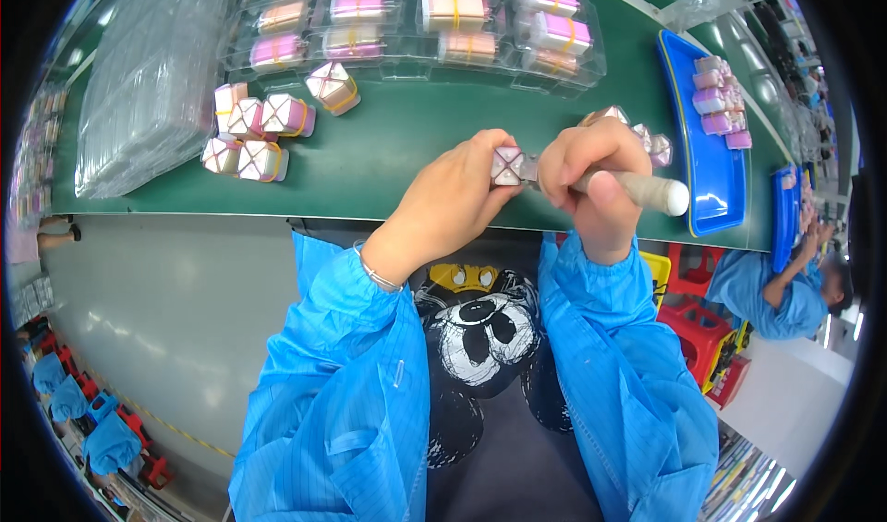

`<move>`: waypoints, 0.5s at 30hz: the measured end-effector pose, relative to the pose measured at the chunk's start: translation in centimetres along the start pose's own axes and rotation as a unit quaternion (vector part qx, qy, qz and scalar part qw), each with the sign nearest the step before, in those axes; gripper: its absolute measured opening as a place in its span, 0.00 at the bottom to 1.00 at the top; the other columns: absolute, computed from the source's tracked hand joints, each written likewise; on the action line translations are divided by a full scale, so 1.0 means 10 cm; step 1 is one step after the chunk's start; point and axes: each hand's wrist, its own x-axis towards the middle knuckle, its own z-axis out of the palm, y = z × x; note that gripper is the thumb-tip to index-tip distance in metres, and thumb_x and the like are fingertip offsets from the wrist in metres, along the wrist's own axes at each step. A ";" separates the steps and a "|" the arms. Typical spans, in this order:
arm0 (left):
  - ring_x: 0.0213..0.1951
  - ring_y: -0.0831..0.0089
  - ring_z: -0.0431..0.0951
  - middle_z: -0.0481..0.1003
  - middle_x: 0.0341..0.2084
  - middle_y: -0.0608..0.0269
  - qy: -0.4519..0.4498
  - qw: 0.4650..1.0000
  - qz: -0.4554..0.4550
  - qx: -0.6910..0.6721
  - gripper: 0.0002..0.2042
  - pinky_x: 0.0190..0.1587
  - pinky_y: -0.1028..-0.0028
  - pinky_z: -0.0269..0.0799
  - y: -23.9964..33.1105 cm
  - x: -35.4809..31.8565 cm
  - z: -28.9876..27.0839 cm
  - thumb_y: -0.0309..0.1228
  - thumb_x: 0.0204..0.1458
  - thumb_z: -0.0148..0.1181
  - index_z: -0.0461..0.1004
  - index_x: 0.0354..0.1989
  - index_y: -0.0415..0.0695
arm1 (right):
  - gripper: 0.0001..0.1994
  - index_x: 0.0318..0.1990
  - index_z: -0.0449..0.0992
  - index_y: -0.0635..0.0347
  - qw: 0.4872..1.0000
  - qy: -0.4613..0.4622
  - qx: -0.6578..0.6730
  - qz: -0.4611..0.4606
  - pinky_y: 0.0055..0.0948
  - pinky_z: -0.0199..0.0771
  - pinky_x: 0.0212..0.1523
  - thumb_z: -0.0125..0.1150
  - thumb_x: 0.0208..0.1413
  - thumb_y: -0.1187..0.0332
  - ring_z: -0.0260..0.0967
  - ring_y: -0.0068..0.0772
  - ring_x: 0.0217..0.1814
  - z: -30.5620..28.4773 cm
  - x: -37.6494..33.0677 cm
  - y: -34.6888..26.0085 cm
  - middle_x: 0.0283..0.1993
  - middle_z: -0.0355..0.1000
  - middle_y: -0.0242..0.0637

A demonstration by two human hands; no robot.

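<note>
Far left on the green surface (370,176): a stack of clear plastic trays (152,78). Just beside it, a cluster of banded blocks (251,134), then a lone block (334,89). Beyond, a clear tray (407,67) carries rows of pink and peach blocks (455,12). My left hand (443,194) pinches a small cross-banded block (506,165) near the surface's front edge. My right hand (601,171) is wrapped around a pale-handled tool (647,192), tip at that block; contact unclear. Rightmost, a blue tray (716,189) holds pink-and-white blocks (719,102).
</note>
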 end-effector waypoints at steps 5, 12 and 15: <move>0.41 0.50 0.75 0.73 0.37 0.49 0.004 1.000 0.003 -0.003 0.23 0.40 0.60 0.71 -0.01 0.00 0.01 0.27 0.48 0.64 0.60 0.50 0.40 | 0.14 0.31 0.68 0.65 1.000 0.006 -0.006 0.011 0.19 0.59 0.22 0.55 0.56 0.61 0.60 0.17 0.21 0.01 0.01 -0.04 0.22 0.67 0.33; 0.40 0.49 0.75 0.73 0.37 0.49 0.004 1.000 0.008 -0.009 0.23 0.40 0.59 0.70 -0.01 0.00 0.02 0.27 0.48 0.64 0.60 0.50 0.40 | 0.18 0.30 0.65 0.63 1.000 0.024 -0.012 0.008 0.21 0.52 0.16 0.55 0.56 0.55 0.55 0.20 0.16 0.06 -0.01 -0.02 0.19 0.64 0.37; 0.41 0.51 0.76 0.73 0.37 0.49 -0.012 1.000 -0.016 -0.020 0.23 0.41 0.62 0.71 0.00 0.03 -0.03 0.28 0.49 0.64 0.60 0.51 0.41 | 0.16 0.31 0.65 0.62 0.998 0.038 0.031 -0.047 0.23 0.52 0.15 0.52 0.59 0.56 0.54 0.19 0.15 0.02 -0.03 0.01 0.20 0.64 0.38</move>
